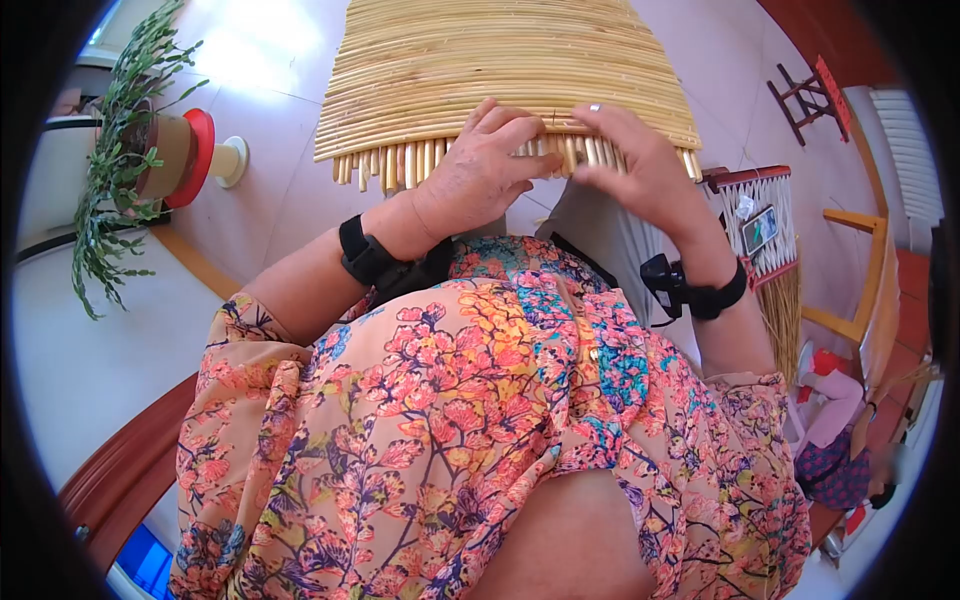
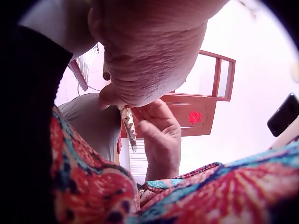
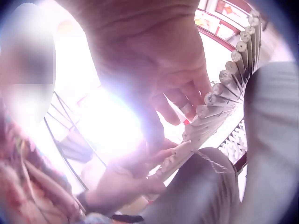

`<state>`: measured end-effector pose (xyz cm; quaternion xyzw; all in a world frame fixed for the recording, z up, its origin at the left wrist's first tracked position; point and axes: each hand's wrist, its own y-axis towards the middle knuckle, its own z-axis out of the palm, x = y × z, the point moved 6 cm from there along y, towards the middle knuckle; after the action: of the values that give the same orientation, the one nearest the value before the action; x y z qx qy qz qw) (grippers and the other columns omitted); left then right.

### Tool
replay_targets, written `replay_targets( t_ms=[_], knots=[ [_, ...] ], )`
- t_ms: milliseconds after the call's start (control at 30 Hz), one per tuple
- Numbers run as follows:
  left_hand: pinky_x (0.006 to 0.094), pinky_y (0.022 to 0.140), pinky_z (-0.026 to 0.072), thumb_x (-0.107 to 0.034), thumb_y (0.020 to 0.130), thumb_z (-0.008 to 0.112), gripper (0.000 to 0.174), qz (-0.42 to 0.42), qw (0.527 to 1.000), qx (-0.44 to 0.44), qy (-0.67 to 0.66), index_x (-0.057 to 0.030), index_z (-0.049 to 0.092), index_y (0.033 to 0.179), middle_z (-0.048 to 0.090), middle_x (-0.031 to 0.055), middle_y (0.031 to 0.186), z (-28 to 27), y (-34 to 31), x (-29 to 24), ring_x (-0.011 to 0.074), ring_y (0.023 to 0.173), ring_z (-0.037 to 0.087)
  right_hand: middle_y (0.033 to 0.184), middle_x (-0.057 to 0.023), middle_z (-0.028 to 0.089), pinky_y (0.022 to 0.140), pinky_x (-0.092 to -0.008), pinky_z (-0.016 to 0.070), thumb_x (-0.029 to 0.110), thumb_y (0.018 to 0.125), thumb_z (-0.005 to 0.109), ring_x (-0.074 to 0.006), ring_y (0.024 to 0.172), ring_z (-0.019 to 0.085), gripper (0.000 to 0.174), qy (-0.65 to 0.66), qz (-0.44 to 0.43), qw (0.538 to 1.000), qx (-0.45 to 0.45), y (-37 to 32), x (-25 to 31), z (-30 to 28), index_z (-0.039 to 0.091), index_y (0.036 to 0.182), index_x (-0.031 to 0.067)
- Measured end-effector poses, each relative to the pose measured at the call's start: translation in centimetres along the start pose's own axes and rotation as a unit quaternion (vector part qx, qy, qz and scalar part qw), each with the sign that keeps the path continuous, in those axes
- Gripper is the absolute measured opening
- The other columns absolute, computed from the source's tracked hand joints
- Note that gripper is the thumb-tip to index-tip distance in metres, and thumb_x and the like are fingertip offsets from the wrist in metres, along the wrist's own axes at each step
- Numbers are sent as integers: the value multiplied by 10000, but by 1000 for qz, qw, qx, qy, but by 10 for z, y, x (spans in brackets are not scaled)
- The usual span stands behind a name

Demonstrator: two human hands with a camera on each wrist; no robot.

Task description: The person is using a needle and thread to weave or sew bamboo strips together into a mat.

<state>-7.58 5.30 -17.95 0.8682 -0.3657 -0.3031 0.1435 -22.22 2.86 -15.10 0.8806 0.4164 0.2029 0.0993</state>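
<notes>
A mat of pale stalks (image 1: pixel 500 75), laid side by side, stretches away from the person's knees in the head view. Its near edge shows a row of uneven cut stalk ends (image 1: pixel 400 165). At the middle of this edge the left hand (image 1: pixel 480 165) holds the mat, fingers over the top and thumb lower. The right hand (image 1: pixel 640 165), with a ring on one finger, lies just to the right, its fingers loosely extended over the edge and thumb apart. Twisted string (image 3: pixel 212 161) hangs below the stalks in the right wrist view. The palms partly hide the edge.
At right, a folding stool with a white cord seat (image 1: pixel 765 185) bears a phone (image 1: pixel 760 230); a bundle of straw (image 1: pixel 780 310) is beside it. Farther right are a wooden frame (image 1: pixel 850 320) and another person (image 1: pixel 840 460). A potted plant (image 1: pixel 130 150) stands left.
</notes>
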Motion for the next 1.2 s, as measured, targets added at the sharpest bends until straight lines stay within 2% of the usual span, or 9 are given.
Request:
replay_targets(
  t_ms=[67, 200, 533, 633, 833, 933, 1033, 1100, 1200],
  knots=[
    [492, 990, 386, -41, 647, 705, 445, 0, 1000, -6, 16, -173, 671, 1071, 538, 120, 1146, 1, -2, -1, 332, 1074, 506, 1046, -158, 607, 827, -352, 480, 155, 723, 697, -290, 970, 603, 418, 210, 109, 971, 15, 11, -22, -1, 600, 1103, 12],
    [519, 1023, 361, -64, 648, 719, 489, 6, 999, -31, 40, -188, 649, 1116, 556, 109, 1150, 1, 3, -1, 311, 1087, 517, 876, -102, 598, 665, -316, 476, 144, 741, 692, -204, 751, 601, 262, 219, 133, 966, 30, 35, -31, 15, 626, 966, 27],
    [355, 785, 478, -138, 758, 705, 232, -229, 960, -13, -163, -14, 578, 907, 612, 133, 907, -12, 25, 34, 314, 882, 596, 786, -36, 600, 684, -245, 475, 90, 779, 672, -106, 732, 567, 141, 349, 197, 907, 125, 41, -60, 26, 632, 881, 1],
    [372, 690, 485, -241, 772, 717, 276, -181, 977, 57, -97, -20, 586, 872, 612, 126, 800, -8, 45, 45, 309, 774, 604, 836, -34, 610, 718, -248, 480, 71, 805, 651, -108, 774, 574, 123, 339, 183, 911, 144, 37, -67, 27, 632, 901, -4],
    [413, 652, 462, -433, 800, 637, 387, -107, 988, 109, 2, -58, 586, 724, 604, 123, 735, 4, 72, 49, 329, 753, 596, 865, -42, 621, 715, -248, 485, 79, 862, 606, -99, 784, 584, 132, 330, 203, 920, -54, 15, -56, 6, 628, 961, -6],
    [426, 634, 452, -446, 818, 616, 402, -120, 982, 147, -17, -63, 572, 704, 598, 130, 695, 4, 80, 54, 335, 713, 588, 875, -58, 636, 691, -234, 495, 116, 896, 595, -102, 757, 598, 129, 404, 268, 856, -179, -7, -33, -23, 641, 944, 5],
    [434, 616, 439, -419, 823, 615, 380, -65, 983, 172, -17, -63, 565, 697, 584, 132, 650, 3, 82, 51, 335, 680, 580, 878, -71, 648, 656, -214, 496, 221, 935, 569, -116, 726, 613, 209, 438, 337, 832, -54, -33, -27, -20, 642, 966, 28],
    [434, 612, 435, -411, 824, 614, 371, -66, 979, 191, -23, -65, 562, 700, 582, 129, 648, -2, 82, 50, 335, 675, 577, 919, -87, 646, 637, -244, 500, 368, 933, 562, -152, 777, 622, 332, 598, 373, 656, 270, -56, -7, 24, 626, 1022, 55],
    [434, 604, 429, -392, 820, 616, 351, -62, 975, 209, -38, -68, 557, 701, 577, 132, 643, -3, 84, 50, 339, 663, 570, 1017, -108, 625, 665, -300, 507, 496, 900, 556, -183, 866, 613, 494, 679, 414, 590, 139, -57, -2, 56, 572, 1121, 54]
  ],
)
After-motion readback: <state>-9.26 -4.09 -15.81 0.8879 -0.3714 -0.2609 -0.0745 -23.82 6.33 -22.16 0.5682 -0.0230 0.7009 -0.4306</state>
